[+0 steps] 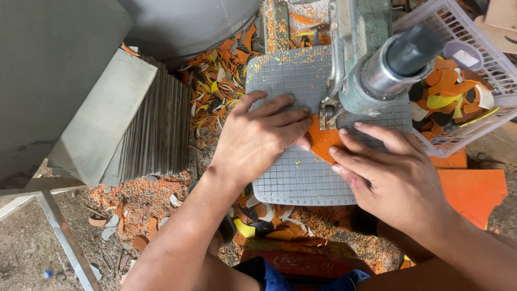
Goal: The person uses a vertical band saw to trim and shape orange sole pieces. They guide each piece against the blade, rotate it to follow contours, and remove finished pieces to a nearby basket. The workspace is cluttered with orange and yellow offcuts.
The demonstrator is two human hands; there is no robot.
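Observation:
An orange flat piece (323, 143) lies on a grey gridded cutting mat (293, 81), just under the tip of a green and grey machine head (371, 70). My left hand (258, 137) rests flat on the mat, thumb and fingertips touching the piece's left edge. My right hand (385, 175) lies flat too, its fingers pressing on the piece's right side. Both hands pin the piece against the mat beneath the machine's blade area.
A white plastic basket (474, 116) with orange, yellow, black and white cut pieces stands at the right. A stack of grey sheets (142, 126) sits at the left. Offcuts and orange dust (215, 86) litter the bench. An orange sheet (474, 191) lies at the lower right.

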